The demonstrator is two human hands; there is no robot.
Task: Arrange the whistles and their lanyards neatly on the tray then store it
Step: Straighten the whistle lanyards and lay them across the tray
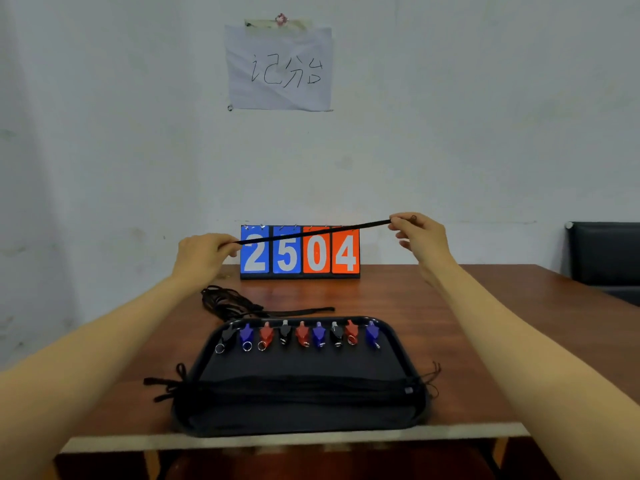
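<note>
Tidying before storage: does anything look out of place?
Yes: a tangled heap of lanyards lies on the table behind the tray, off it; another lanyard is held taut between the left hand and right hand.

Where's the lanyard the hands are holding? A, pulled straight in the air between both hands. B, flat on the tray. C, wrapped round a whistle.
A: the left hand and the right hand each pinch an end of the black lanyard, which runs straight between them in front of the scoreboard, above the tray.
</note>
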